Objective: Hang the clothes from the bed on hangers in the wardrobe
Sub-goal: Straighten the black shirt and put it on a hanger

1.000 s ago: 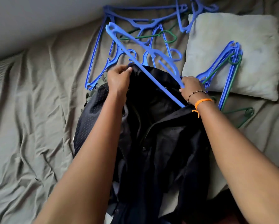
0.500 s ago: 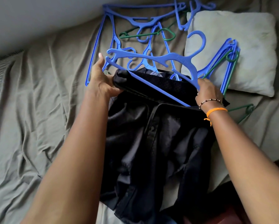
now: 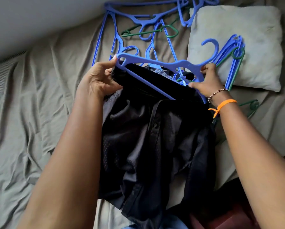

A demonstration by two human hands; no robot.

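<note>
A dark, dotted button-up shirt (image 3: 148,138) lies on the bed in front of me, its upper part draped over the lower bar of a blue plastic hanger (image 3: 156,62). My left hand (image 3: 98,78) grips the hanger's left end together with the shirt fabric. My right hand (image 3: 204,78) holds the hanger's right shoulder below its hook. The hanger is held tilted just above the bed.
Several loose blue hangers (image 3: 135,19) and a green one (image 3: 148,31) lie spread at the head of the bed. More blue and green hangers (image 3: 232,58) rest on a grey pillow (image 3: 254,30). A wrinkled olive sheet (image 3: 31,121) covers the bed.
The hanger swung from a steep diagonal to nearly level, hook pointing up. The shirt's top slid over its lower bar, and both hands moved out to the hanger's ends.
</note>
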